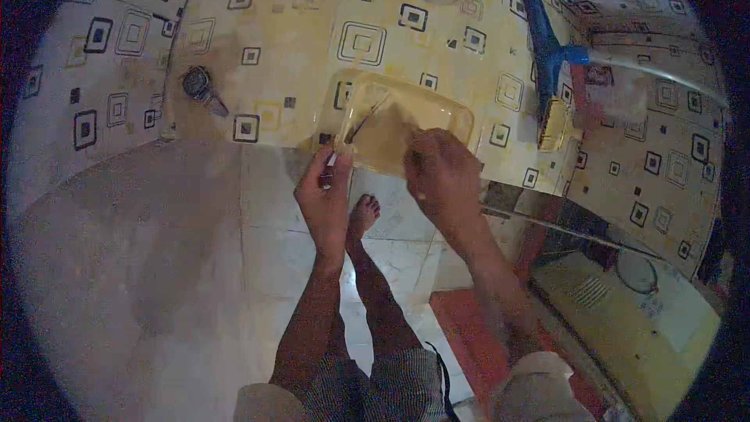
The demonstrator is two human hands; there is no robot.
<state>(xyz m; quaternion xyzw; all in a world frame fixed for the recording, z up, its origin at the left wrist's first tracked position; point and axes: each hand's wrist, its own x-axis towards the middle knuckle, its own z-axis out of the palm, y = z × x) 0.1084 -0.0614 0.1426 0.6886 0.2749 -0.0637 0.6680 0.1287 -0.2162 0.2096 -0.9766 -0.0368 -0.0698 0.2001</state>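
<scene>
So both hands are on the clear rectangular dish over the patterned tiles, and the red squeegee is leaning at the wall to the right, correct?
Not quite: the squeegee is blue, not red, as the head view shows. The rest stands: the left hand and right hand hold the clear rectangular dish over the patterned tiles.

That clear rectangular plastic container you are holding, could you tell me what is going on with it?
A person stands barefoot on a pale tiled floor, holding a clear rectangular plastic container tilted in front of a wall of square-patterned tiles. The left hand grips its near-left corner; the right hand is at its near edge. A blue-handled squeegee leans at the right, and a metal tap juts out at the left.
</scene>
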